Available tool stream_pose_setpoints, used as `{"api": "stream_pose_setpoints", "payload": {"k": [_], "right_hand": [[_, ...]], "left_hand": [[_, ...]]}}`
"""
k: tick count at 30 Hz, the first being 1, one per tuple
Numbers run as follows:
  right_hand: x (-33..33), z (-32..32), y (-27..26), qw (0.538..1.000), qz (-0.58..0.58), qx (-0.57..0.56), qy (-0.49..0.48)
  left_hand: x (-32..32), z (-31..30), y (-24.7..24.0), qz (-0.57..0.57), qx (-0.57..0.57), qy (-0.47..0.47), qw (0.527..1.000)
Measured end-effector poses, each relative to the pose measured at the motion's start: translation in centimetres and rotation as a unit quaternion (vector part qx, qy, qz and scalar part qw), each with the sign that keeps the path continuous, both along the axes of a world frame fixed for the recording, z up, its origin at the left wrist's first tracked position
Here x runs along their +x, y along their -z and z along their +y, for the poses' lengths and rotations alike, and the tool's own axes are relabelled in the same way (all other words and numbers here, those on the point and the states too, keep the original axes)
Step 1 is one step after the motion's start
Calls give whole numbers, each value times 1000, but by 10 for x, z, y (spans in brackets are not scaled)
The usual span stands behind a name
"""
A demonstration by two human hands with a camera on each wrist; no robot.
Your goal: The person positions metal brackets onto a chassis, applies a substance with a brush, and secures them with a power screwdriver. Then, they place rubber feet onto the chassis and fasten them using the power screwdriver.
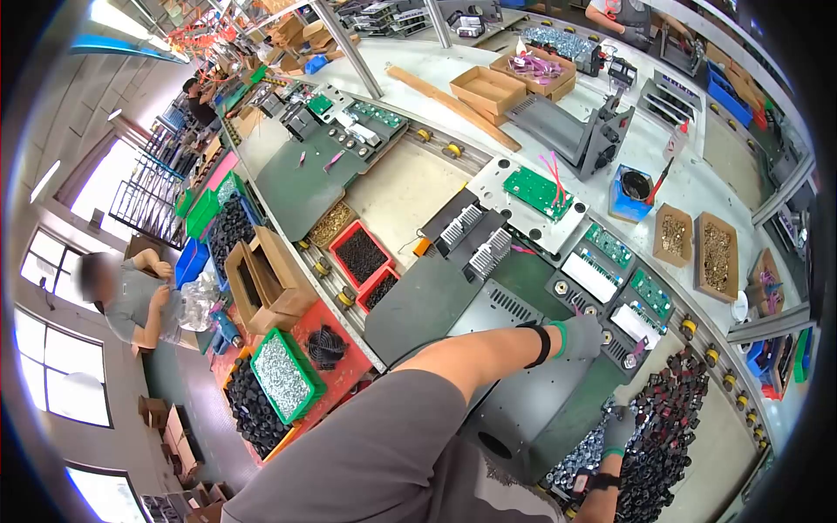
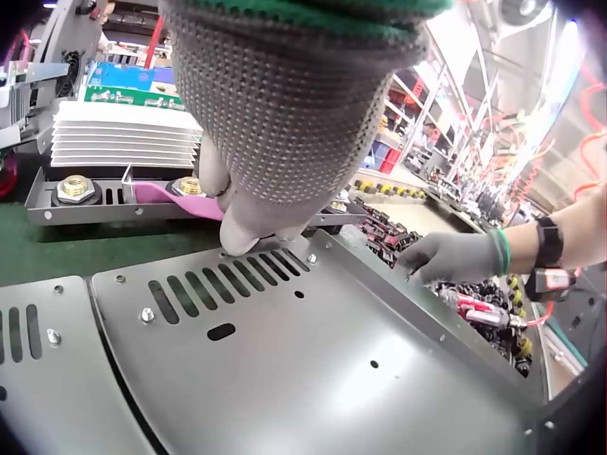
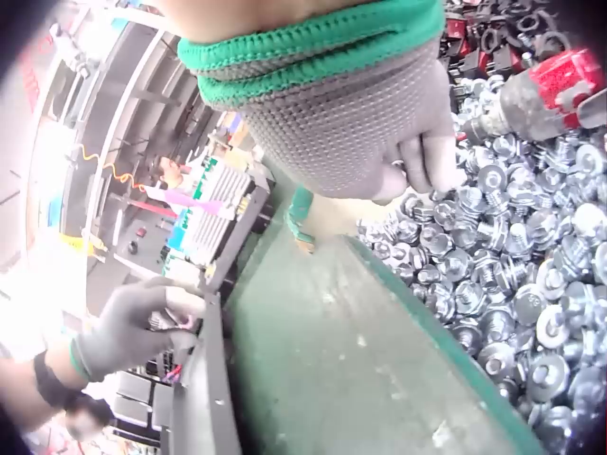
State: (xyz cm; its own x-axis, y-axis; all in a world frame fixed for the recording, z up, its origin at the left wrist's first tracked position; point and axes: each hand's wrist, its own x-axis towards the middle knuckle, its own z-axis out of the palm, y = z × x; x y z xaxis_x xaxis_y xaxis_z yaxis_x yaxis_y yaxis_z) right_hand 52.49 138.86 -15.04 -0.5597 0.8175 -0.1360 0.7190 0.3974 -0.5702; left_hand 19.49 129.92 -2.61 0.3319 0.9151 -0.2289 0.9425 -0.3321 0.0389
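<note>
My gloved left hand is at a black bracket with brass terminals and a white finned heatsink. Its fingers pinch a purple strip beside one terminal. Below that hand lies a grey slotted metal panel. My gloved right hand hovers low at the edge of a heap of silver washer-head screws, fingers curled downward; I cannot tell whether a screw is between them. A red and silver power tool lies on the heap near those fingers.
Black parts are piled beside the screws. Green circuit boards and finned heatsinks stand ahead. Roller rails border the work surface. Cardboard trays of brass pieces stand at right; red bins at left. Another person works at far left.
</note>
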Motion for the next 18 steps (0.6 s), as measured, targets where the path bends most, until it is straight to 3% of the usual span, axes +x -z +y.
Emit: {"api": "stream_pose_setpoints", "payload": {"k": [1,3,4,7,9,12,13,15,16,17,18], "right_hand": [[2,2,0,1000,-1,5,1],[13,1,-2,974,143,-155,80],[4,-8,-19,953,203,-183,132],[-20,-29,-101,971,153,-152,104],[-22,-34,-104,966,185,-147,109],[-52,-43,-149,934,254,-247,51],[-62,-43,-164,952,202,-230,24],[-75,-45,-166,939,260,-223,20],[-75,-42,-159,963,232,-136,6],[-84,-38,-168,971,190,-145,8],[-104,-41,-203,995,94,-9,-27]], "left_hand": [[-1,-2,-3,13,-4,19,1000],[-3,-5,9,-9,10,25,1000],[-4,-4,12,-26,21,29,999],[-4,-3,7,8,15,54,998],[-8,-5,3,-7,32,43,999],[-20,-15,-20,-56,110,-12,992],[-29,-19,-44,-113,117,-24,986],[-39,-33,-84,-177,114,-38,977],[-43,-40,-90,-171,169,-71,968],[-57,-49,-83,-218,251,-58,941],[-64,-49,-81,-154,216,-115,957]]}}
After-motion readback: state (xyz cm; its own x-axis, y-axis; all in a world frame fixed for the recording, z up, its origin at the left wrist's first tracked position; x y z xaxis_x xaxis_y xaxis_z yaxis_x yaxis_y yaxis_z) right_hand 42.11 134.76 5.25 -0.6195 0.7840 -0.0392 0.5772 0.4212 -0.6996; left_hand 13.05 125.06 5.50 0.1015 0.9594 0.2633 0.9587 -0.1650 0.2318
